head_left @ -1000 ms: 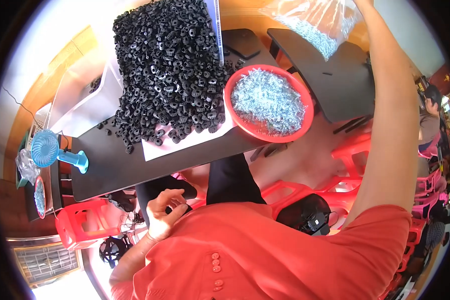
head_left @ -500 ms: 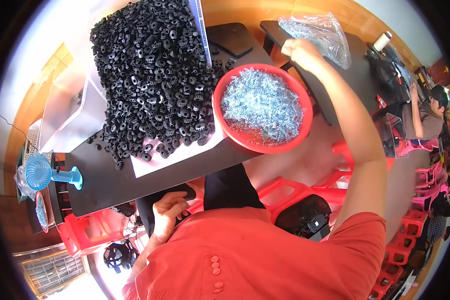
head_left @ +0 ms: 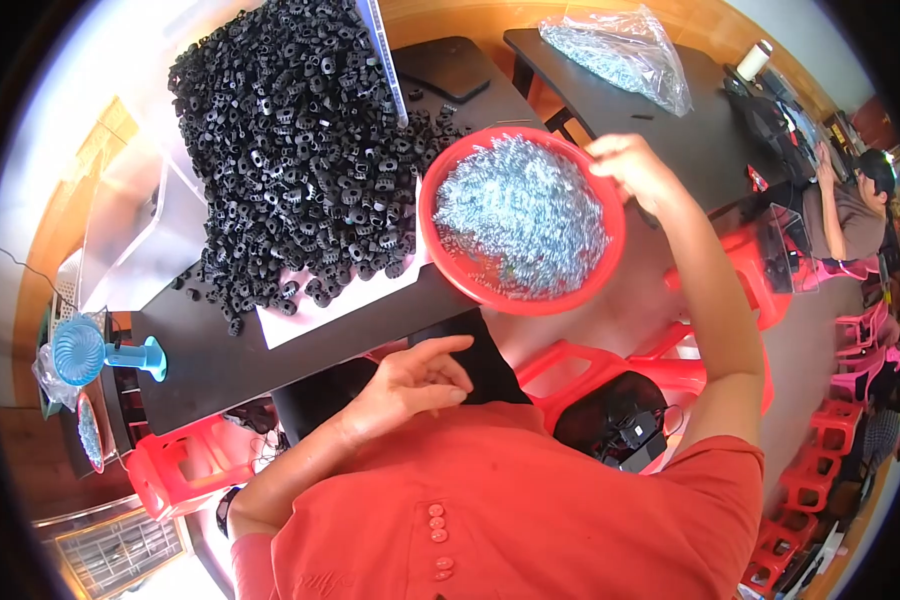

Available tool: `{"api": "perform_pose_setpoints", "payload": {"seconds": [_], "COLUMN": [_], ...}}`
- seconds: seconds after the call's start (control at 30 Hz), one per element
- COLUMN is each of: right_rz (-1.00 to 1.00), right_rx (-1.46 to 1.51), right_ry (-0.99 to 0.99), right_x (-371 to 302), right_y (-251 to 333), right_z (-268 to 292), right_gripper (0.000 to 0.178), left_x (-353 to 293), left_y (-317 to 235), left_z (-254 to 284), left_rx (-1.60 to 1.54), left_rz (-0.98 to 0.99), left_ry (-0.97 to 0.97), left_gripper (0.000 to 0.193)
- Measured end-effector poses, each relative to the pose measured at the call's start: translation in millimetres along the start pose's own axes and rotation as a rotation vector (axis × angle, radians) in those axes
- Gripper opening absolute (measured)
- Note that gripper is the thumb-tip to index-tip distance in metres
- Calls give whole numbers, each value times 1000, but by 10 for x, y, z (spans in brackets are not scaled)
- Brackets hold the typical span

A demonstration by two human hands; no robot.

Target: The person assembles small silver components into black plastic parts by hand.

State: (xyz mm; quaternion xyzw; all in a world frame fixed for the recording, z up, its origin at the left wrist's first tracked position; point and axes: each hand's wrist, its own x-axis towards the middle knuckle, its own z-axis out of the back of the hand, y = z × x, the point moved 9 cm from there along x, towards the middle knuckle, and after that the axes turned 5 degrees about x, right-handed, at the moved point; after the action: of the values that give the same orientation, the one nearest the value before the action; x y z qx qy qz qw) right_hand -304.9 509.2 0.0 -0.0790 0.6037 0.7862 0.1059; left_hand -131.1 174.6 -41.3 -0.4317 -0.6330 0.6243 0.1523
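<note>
A round red basin [head_left: 618, 252] full of small silvery metal pieces [head_left: 515, 205], seemingly springs, sits at the table's right end, its contents slightly blurred. My right hand [head_left: 638, 172] has its fingers bent over the basin's far right rim. My left hand [head_left: 420, 382] hovers above my lap, between my body and the table edge. Its fingers are spread with nothing between them. Left of the basin lies a big heap of small black plastic parts [head_left: 300, 160], partly on a white sheet [head_left: 340, 312].
A blue fan [head_left: 78, 350] stands at the black table's [head_left: 220, 375] left end. Clear bags of silvery pieces [head_left: 620, 60] rest on another table at the back right. Red stools [head_left: 570, 370] are beside me. Another person [head_left: 850, 215] sits at the far right.
My right hand has come down from over the far table to the basin's rim. My left hand has risen from beside my thigh and moved right, fingers spreading.
</note>
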Motion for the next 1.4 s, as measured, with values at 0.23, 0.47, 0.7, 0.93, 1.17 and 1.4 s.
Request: {"api": "perform_pose_setpoints", "payload": {"seconds": [0.23, 0.47, 0.7, 0.93, 1.17, 1.4], "right_rz": [1, 124, 57, 268, 335, 169], "right_rx": [247, 371, 425, 116, -712, -882], "right_ry": [-65, -70, -137, -374, -1157, -1113], "right_x": [-540, -773, -892, -835, -482, 402], "right_y": [-321, -390, -430, -161, -187, -634], "right_z": [33, 119, 56, 435, 2118, 3538], "right_gripper": [28, 25, 23, 16, 15, 28], "left_x": [351, 561, 586, 595, 618, 589], "left_y": [-165, -109, -5, -22, -64, 30], "left_z": [-246, -283, -268, -346, -375, -354], "left_rx": [-297, -517, -588, -637, -731, -661], "left_rz": [-48, 7, -19, -17, -2, 83], "left_ry": [71, -78, -174, -162, -211, 25], "left_gripper": [62, 47, 39, 45, 47, 54]}}
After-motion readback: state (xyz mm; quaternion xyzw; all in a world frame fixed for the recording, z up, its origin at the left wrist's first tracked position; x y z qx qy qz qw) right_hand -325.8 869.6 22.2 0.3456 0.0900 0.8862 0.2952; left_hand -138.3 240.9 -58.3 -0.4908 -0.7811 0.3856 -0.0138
